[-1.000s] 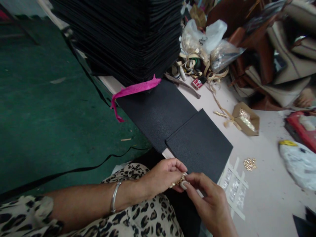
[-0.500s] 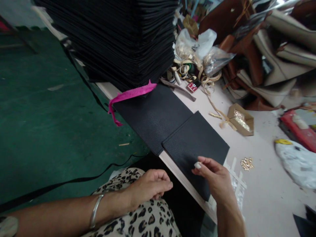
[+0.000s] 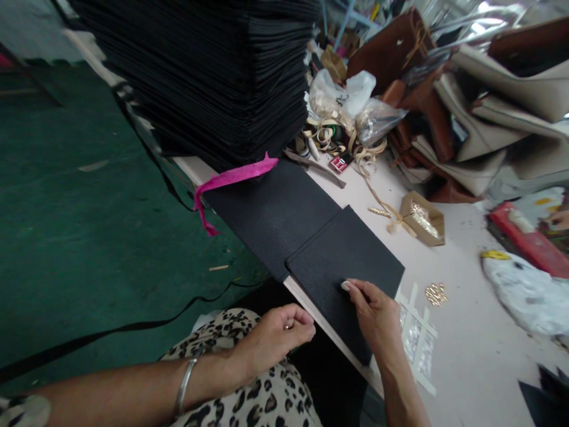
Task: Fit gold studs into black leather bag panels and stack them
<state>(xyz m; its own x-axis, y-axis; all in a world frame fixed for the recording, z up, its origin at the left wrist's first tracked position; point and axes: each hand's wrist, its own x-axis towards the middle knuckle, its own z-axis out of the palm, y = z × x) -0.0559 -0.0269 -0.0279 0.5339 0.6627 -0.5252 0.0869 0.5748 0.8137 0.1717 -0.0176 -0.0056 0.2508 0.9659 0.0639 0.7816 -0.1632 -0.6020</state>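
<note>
My right hand (image 3: 371, 305) hovers over, or touches, the upper black leather-like panel (image 3: 338, 261), thumb and fingers pinched. A small whitish bit shows at its fingertips; I cannot tell if it is held or wrapped on a finger. My left hand (image 3: 282, 332) is above my lap, just short of the table edge, its fingers curled together. A small shiny spot glints among those fingers, too small to name. The upper panel overlaps another black panel (image 3: 271, 219), partly under a tall stack of black pieces (image 3: 200, 77). Small gold metal pieces (image 3: 435, 294) lie in a pile to the right.
A small cardboard box (image 3: 422, 218) holds gold pieces. Clear strips with white tape (image 3: 415, 338) lie by my right wrist. Brown and beige bags (image 3: 480, 112) crowd the back right. A pink strip (image 3: 240, 174) hangs off the stack. A white plastic bag (image 3: 520, 290) sits at right.
My right hand has moved slightly left over the upper panel, its fingers drawn closer together. The left fingers have curled in more, showing a glint. The view has shifted a little.
</note>
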